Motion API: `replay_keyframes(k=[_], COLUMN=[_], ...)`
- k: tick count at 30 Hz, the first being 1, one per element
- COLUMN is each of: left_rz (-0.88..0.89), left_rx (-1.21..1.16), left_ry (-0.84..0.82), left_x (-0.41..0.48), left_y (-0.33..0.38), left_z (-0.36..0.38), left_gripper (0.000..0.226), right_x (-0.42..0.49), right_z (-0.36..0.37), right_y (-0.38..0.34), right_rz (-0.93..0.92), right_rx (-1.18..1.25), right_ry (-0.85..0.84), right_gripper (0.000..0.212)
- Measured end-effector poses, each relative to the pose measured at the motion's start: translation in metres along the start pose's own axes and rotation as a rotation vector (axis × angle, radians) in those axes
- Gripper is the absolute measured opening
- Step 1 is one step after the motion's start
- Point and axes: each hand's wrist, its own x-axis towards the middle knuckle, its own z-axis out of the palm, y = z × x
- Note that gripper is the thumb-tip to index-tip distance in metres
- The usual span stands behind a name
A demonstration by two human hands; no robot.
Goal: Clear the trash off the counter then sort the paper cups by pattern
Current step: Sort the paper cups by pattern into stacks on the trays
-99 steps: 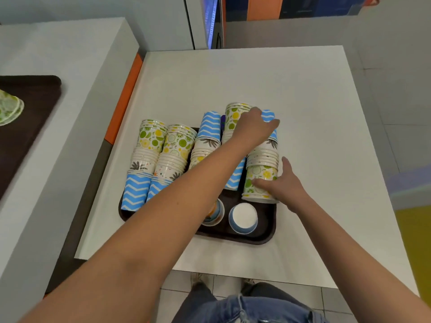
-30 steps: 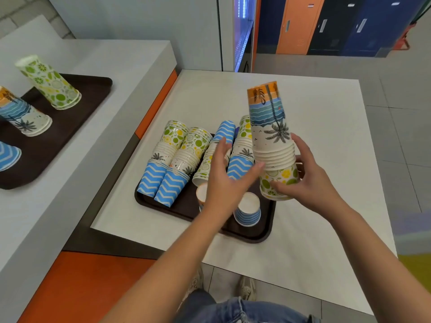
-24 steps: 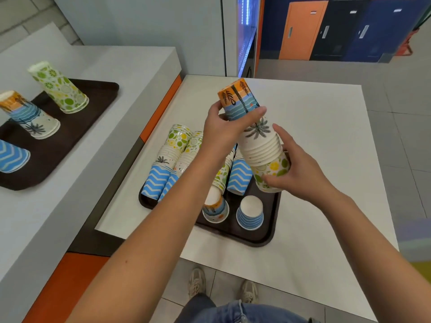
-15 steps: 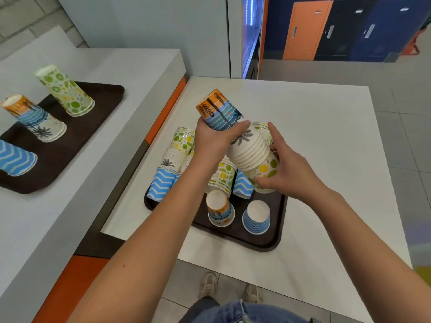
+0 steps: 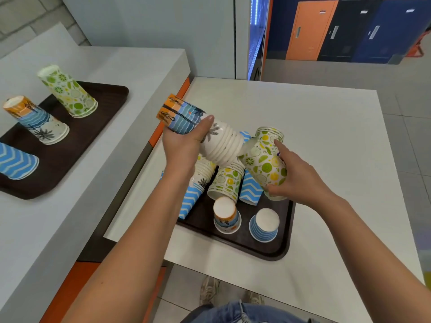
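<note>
My left hand (image 5: 184,145) grips a tilted stack of palm-tree beach cups (image 5: 224,143), orange bases pointing left. My right hand (image 5: 298,180) holds a stack of lime-and-lemon cups (image 5: 263,159), just apart from the palm stack, over the near dark tray (image 5: 275,250). On that tray lie mixed stacks with blue chevron cups (image 5: 250,190) and citrus cups (image 5: 225,183), plus an upside-down palm cup (image 5: 226,216) and a blue-striped cup (image 5: 264,224). The left tray (image 5: 109,96) carries a citrus stack (image 5: 70,92), a palm stack (image 5: 37,121) and a chevron stack (image 5: 16,160).
The near tray rests on a white square table (image 5: 314,136). A higher grey counter (image 5: 140,64) with an orange side stands to the left. Lockers (image 5: 310,29) line the far wall. My shoes (image 5: 210,290) show below the table edge.
The stack lifted off the near tray has been pulled into two: my left hand carried the palm cups to the left and tilted them, while my right hand kept the citrus cups.
</note>
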Motion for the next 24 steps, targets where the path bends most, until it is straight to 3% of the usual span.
replay_keyframes(k=[6,10,14,20,24], left_rz=[0.089,0.064,0.008,-0.022,0.011], left_rx=[0.274,0.359,0.405,0.521,0.520], left_ry=[-0.043,-0.075,-0.166,-0.490,-0.539], left_x=[-0.039,-0.079,-0.095,-0.105,-0.108], left_y=[-0.030,-0.068,-0.109,-0.145,-0.158], left_z=[-0.040,-0.043,-0.038,-0.029,-0.025], left_gripper=[0.074,0.080,0.078,0.082,0.087], right_x=[-0.004,-0.003,-0.001,-0.008,-0.014], right_z=[-0.001,-0.005,-0.006,-0.006,-0.008], right_y=[0.008,-0.001,-0.010,-0.019,-0.028], right_rz=[0.116,0.124,0.127,0.115,0.072], right_rx=[0.385,0.593,0.699,0.802,0.850], right_ry=[0.109,0.193,0.249,0.265,0.254], right_gripper=[0.089,0.077,0.077,0.072,0.072])
